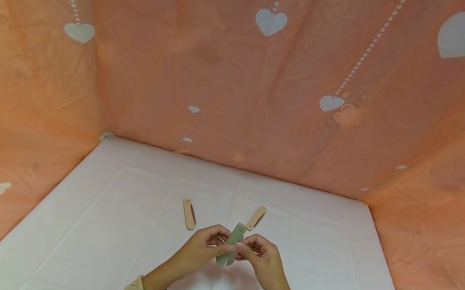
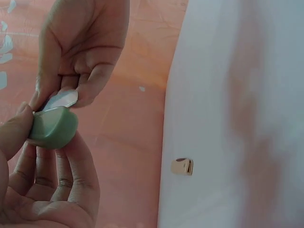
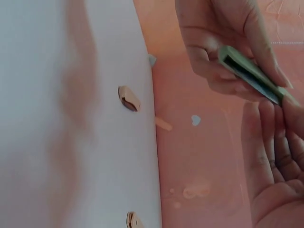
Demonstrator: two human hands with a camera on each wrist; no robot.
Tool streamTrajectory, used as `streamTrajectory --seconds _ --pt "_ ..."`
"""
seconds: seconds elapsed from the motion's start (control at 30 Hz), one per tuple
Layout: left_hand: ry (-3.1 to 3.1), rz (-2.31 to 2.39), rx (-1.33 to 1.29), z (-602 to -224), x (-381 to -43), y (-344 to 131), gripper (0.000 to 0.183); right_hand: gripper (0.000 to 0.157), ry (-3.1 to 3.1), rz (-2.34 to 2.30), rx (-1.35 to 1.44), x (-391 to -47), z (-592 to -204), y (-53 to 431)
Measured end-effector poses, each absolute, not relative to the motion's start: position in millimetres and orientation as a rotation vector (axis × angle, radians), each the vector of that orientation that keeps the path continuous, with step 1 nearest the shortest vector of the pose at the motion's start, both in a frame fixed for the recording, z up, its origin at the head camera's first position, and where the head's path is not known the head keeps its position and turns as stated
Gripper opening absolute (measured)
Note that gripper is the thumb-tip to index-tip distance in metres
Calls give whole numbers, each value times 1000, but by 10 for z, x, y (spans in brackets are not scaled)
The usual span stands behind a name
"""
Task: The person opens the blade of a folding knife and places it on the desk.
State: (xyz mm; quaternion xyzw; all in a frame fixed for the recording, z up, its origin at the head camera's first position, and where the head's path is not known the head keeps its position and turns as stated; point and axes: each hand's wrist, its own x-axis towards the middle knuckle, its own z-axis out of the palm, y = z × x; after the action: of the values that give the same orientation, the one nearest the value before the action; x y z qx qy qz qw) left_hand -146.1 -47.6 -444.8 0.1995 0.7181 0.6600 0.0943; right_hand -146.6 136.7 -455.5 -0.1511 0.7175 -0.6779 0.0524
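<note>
A green folding knife [image 1: 237, 235] is held between the two hands above the white table. My left hand [image 1: 203, 244] grips its handle [image 2: 54, 128], thumb on one side and fingers on the other. Part of a pale blade [image 2: 64, 99] stands out from the handle. My right hand [image 1: 260, 258] pinches at that blade with thumb and fingers. In the right wrist view the handle's dark slot faces the camera, while the right fingers hide the blade end.
Two tan folding knives lie on the white table [image 1: 108, 227] beyond the hands, one [image 1: 189, 214] to the left, the other [image 1: 256, 218] to the right. Orange cloth walls [image 1: 226, 72] with white hearts enclose the table at the back and sides.
</note>
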Motion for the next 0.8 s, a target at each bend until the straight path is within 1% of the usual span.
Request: streamTrajectory --seconds 0.1,0.23,0.63,0.8 --pt "2143 1948 591 -4456 -1457 -486 21 16 2174 -2030 -461 -1434 -4492 1365" --pt "2122 1960 574 -4475 -1454 -483 23 17 2154 -1999 -441 -1398 -4433 1339" --pt "1985 2019 506 -4533 -1457 -517 28 18 2123 -1911 -484 -1380 -4472 1304" --pt "1936 2008 521 -4688 -1509 -523 32 16 2165 -1905 -456 -1373 -4445 1303"
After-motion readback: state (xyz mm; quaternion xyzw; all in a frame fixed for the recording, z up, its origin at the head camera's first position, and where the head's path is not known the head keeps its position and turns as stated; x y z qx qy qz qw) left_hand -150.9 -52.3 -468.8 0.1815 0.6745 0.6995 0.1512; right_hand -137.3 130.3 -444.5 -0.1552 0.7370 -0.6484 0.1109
